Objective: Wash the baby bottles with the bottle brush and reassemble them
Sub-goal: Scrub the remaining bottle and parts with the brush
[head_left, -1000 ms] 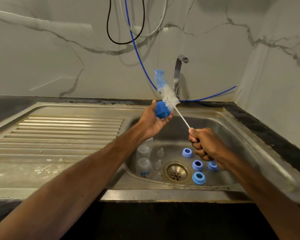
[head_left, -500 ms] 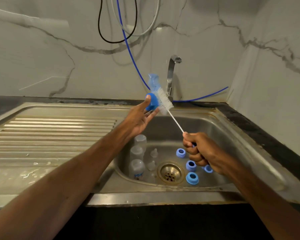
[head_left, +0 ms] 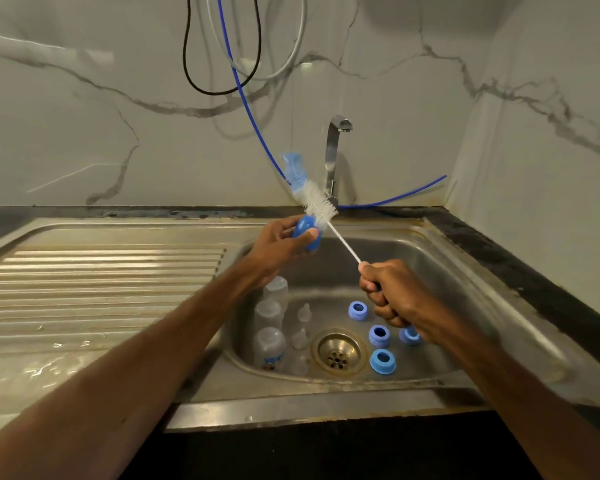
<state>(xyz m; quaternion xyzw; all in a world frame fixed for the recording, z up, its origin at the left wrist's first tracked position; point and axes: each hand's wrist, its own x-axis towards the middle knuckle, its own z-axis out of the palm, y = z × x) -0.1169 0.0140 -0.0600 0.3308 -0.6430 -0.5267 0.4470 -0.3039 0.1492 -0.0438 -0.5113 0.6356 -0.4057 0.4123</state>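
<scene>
Since the earlier frame the left hand has brought the cap down from beside the bristles to just under them. The thumb now lies across its front, with the fingers behind. The right hand keeps a tight fist round the handle of the brush right of centre. The thin stem slants up and left from it, with the blue tip topmost.

The sink fills the lower middle, its ribbed drainboard at the left. A blue hose and a black cable hang at top centre. The tap stands just right of the brush tip. Three clear bottles sit in a row along the basin's left side, and the left forearm crosses the farthest. The drain is mid-basin. Four blue rings sit right of it, apart from one another, and the right wrist covers part of one. Small clear teats sit between the bottles and the drain.
</scene>
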